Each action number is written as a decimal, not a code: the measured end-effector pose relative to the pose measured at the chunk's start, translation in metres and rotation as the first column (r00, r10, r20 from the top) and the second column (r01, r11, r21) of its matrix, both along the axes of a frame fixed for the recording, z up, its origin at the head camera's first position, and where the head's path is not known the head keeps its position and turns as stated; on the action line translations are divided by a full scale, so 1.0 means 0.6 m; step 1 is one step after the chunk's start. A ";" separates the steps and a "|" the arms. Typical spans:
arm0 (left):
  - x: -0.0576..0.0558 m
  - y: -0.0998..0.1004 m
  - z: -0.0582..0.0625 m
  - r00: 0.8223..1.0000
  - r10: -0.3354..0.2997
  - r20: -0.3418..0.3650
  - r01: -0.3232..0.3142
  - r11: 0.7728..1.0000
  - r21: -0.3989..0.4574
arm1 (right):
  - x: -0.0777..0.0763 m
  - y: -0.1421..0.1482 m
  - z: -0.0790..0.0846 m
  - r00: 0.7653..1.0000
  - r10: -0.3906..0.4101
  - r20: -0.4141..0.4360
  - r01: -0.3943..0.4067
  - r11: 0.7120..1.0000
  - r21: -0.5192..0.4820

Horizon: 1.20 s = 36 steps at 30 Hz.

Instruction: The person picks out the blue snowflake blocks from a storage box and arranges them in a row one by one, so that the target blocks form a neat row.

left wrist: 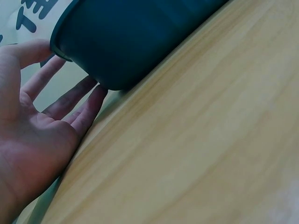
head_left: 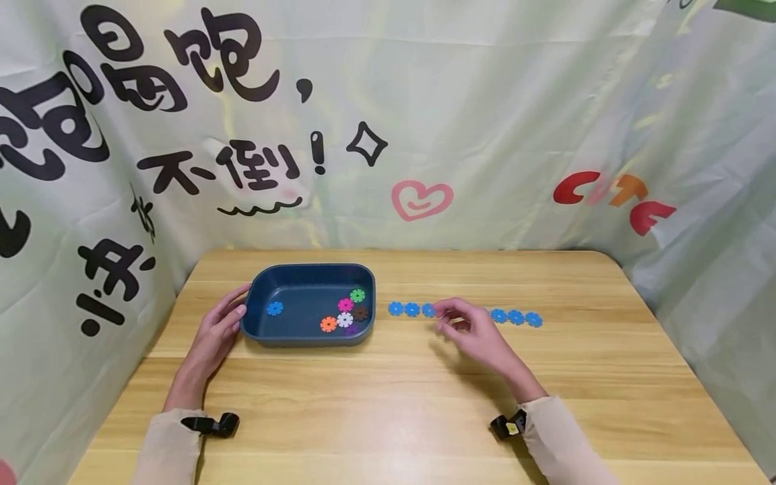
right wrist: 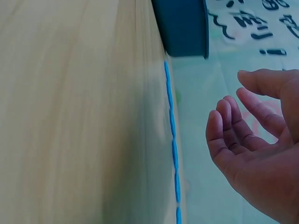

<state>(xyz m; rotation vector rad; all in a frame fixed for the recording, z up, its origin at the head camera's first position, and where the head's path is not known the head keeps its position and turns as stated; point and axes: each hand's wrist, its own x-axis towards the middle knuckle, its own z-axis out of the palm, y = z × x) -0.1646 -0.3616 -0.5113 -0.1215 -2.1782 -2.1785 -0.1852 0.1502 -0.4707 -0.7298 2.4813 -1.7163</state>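
Observation:
My left hand [head_left: 213,333] is at the left end of a dark blue tray [head_left: 309,340]. In the left wrist view its thumb and fairly straight fingers touch the tray's outer wall [left wrist: 121,46]. My right hand [head_left: 475,333] hovers over a row of blue snowflake-shaped discs [head_left: 412,310] and hides the row's middle. The right wrist view shows its fingers loosely bent, with nothing visible between them, while the row appears edge-on as a thin blue line [right wrist: 173,130]. Inside the tray, one blue disc [head_left: 275,308] lies alone on the left.
Loose discs gather at the tray's right end: green [head_left: 358,295], pink [head_left: 345,305], brown [head_left: 360,312], white [head_left: 345,320], orange [head_left: 329,325] and purple [head_left: 351,330]. The wooden table [head_left: 388,417] backs onto a printed curtain [head_left: 485,135].

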 end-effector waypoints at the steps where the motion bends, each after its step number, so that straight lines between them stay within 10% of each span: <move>1: 0.000 0.001 -0.001 1.000 -0.002 -0.002 0.002 1.000 0.004 | 0.002 -0.006 0.002 1.000 0.008 -0.002 -0.008 1.000 0.003; 36: 0.004 0.002 0.005 1.000 -0.020 0.018 0.020 1.000 0.015 | -0.021 -0.230 0.065 0.976 0.202 -0.086 -0.204 0.979 -0.024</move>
